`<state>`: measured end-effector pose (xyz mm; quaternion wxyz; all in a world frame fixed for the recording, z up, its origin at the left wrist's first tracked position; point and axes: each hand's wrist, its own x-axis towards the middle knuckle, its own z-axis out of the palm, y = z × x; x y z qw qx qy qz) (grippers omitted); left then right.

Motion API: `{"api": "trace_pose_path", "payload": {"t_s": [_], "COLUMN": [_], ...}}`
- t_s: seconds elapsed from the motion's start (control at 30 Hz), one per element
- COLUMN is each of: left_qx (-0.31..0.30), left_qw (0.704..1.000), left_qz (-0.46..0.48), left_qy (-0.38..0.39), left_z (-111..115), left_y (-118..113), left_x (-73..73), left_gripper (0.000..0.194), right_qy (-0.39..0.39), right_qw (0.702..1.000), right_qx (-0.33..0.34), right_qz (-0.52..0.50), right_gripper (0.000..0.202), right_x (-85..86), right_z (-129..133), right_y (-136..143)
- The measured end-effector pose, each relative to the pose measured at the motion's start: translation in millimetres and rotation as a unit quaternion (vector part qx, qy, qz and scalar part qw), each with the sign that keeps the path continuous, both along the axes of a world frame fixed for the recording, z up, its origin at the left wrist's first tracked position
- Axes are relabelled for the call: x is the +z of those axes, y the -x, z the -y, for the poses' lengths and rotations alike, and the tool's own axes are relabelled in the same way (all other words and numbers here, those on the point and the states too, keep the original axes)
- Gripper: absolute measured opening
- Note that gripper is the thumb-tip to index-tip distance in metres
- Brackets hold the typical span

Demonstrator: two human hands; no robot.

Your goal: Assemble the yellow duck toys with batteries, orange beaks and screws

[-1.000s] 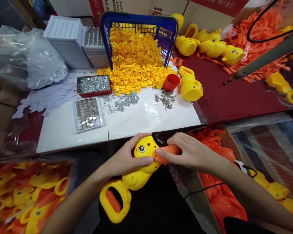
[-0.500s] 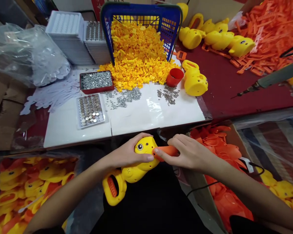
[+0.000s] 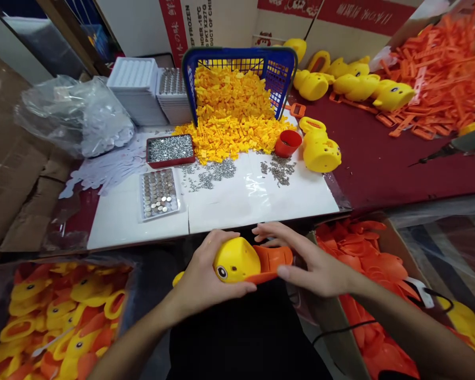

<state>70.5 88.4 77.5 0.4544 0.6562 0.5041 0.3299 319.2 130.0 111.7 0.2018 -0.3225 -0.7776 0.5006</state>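
Duck toy (image 3: 234,257), yellow, lies over the dark lap (image 3: 245,338), its orange beak (image 3: 272,259) towards three o'clock. From nine, the left hand (image 3: 206,273) is wrapped firmly round it. At three, the right hand (image 3: 320,266) is half open, thumb by the beak's edge (I can't tell whether they touch). Blue basket (image 3: 241,53) at twelve; red cup (image 3: 288,144), one.

left hand (image 3: 209,269): bare | right hand (image 3: 320,264): bare | forearms (image 3: 399,316): bare | lap (image 3: 245,338): black cloth, below the fingers (image 3: 279,230)
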Motion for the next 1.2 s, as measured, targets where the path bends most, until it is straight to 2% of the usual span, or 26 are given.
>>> {"api": "trace_pose_path", "payload": {"t_s": [0.1, 0.17, 0.23, 0.6, 0.9, 1.1, 1.2], "left_qx": [0.009, 0.019, 0.026, 0.047, 0.028, 0.027, 0.036], "left_qw": [0.980, 0.956, 0.939, 0.914, 0.908, 0.912, 0.902], "left_qz": [-0.092, -0.141, -0.176, -0.219, -0.227, -0.200, -0.196], "left_qy": [-0.176, -0.256, -0.296, -0.338, -0.352, -0.358, -0.382], "left_z": [11, 16, 19, 15, 13, 8, 8], "left_y": [-5, -8, -10, -16, -17, -13, -15], "left_x": [2.1, 2.6, 3.0, 4.0, 5.2, 7.7, 6.3], "left_gripper": [0.071, 0.068, 0.064, 0.052, 0.047, 0.059, 0.056], "right_qy": [0.128, 0.160, 0.158, 0.078, 0.009, -0.064, -0.059], "right_qw": [0.991, 0.986, 0.986, 0.989, 0.991, 0.988, 0.987], "right_qx": [-0.040, -0.044, -0.048, -0.120, -0.132, -0.142, -0.147], "right_qz": [0.000, 0.014, 0.018, -0.030, -0.021, -0.016, -0.012], "right_gripper": [0.041, 0.038, 0.035, 0.039, 0.036, 0.038, 0.036], "right_x": [-1.1, -2.5, -4.3, -15.7, -10.8, -6.7, -4.3], "right_z": [-8, -11, -13, -6, -6, -4, -7], "right_y": [7, 11, 14, 20, 20, 18, 18]}}
